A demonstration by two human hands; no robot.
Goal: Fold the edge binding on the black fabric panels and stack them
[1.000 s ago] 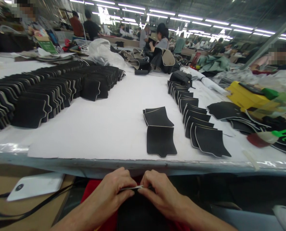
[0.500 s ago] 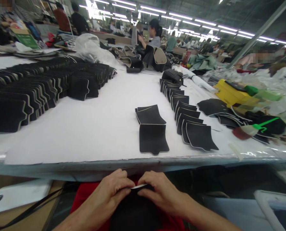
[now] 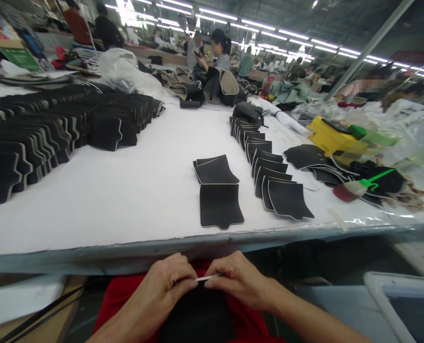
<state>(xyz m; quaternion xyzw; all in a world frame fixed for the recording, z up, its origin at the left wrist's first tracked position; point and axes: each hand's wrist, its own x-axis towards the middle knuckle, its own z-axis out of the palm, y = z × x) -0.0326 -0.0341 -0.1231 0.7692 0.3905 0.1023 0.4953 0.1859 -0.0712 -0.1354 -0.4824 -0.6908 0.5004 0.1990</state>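
A black piece (image 3: 199, 312) with a pale top edge lies over red cloth (image 3: 112, 295) below the table's front edge. My left hand (image 3: 169, 281) pinches the left part of that pale edge between thumb and fingers. Close to its right, my right hand (image 3: 238, 278) pinches the same edge, with a short pale stretch showing between the two. On the white table (image 3: 126, 205), straight ahead of my hands, lie a flat black panel (image 3: 221, 205) and others partly overlapping behind it.
Rows of black panels (image 3: 33, 133) fill the table's left. A fanned row (image 3: 290, 197) stands right of centre. Beyond it are a yellow box (image 3: 329, 136) and a glue bottle with a green brush (image 3: 350, 190). Another person (image 3: 221, 57) sits across the table.
The view has shifted slightly, so the table's things appear farther left. Both hands keep their pinch on the black piece, and its pale edge now looks straighter.
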